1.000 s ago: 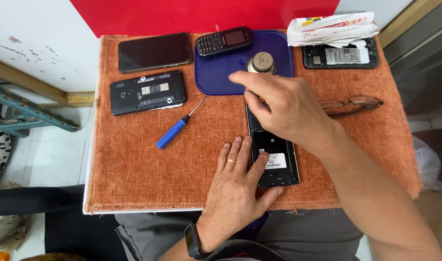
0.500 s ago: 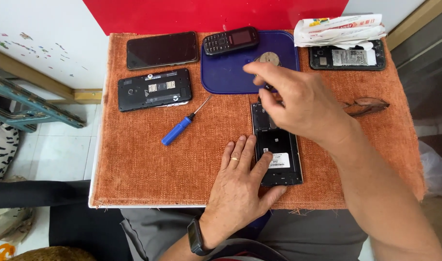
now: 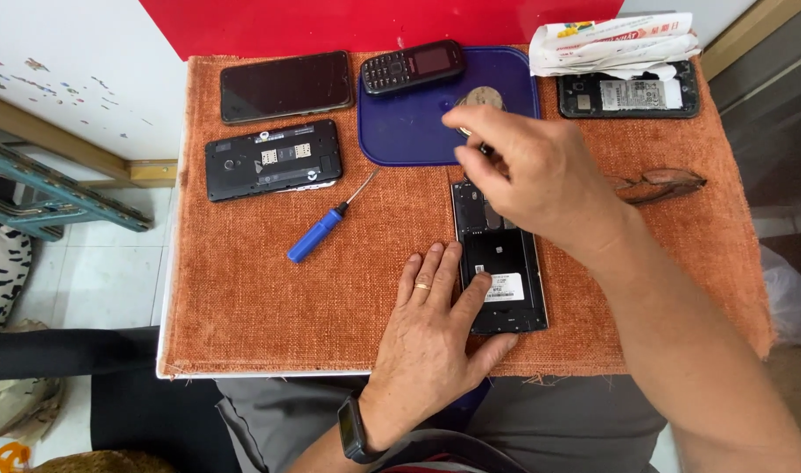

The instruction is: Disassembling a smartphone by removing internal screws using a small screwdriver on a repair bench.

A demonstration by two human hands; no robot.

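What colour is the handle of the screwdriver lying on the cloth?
Blue. The screwdriver shows clearly in the head view, lying on the orange cloth.

Bright, even daylight from above; soft, short shadows under right hand (image 3: 541,180) and blue screwdriver (image 3: 317,235). Faint glare on dark phone screen (image 3: 287,85). Sharp at centre; slight motion blur at fingers (image 3: 470,123); mild wide-angle stretch at edges.

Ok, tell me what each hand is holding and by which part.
The left hand holds nothing; it lies flat, pressing the opened phone's lower left edge. The right hand pinches something small at its fingertips; I cannot tell what.
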